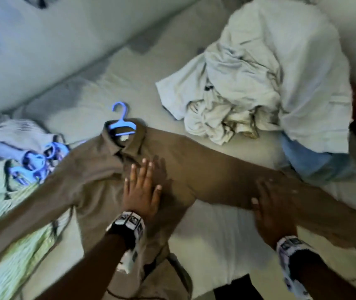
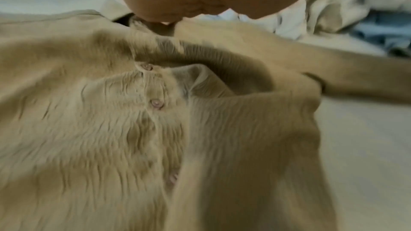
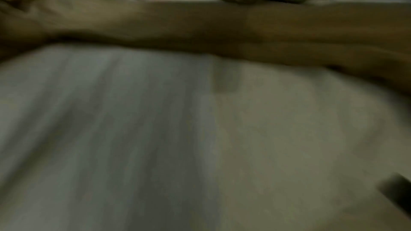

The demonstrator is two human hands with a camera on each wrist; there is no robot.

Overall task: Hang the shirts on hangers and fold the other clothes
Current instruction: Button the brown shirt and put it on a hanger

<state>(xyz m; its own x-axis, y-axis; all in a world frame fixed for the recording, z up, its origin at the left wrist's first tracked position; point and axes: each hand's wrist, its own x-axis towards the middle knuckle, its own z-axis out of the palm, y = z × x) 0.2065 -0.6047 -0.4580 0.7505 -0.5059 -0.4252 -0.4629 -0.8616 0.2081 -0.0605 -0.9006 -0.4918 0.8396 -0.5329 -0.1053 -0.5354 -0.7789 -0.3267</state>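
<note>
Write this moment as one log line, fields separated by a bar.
shirt flat on bed | hanger in collar | left hand flat on chest | right hand on sleeve

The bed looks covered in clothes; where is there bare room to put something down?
Bare sheet lies between the brown shirt body and its right sleeve. Another patch sits beyond the blue hanger, before the wall. Crowded: white heap far right, hangered clothes left.

Dim, bluish light over the head view, soft throughout. Right wrist view is smeared by heavy motion blur. Left wrist view blurs toward its edges.
</note>
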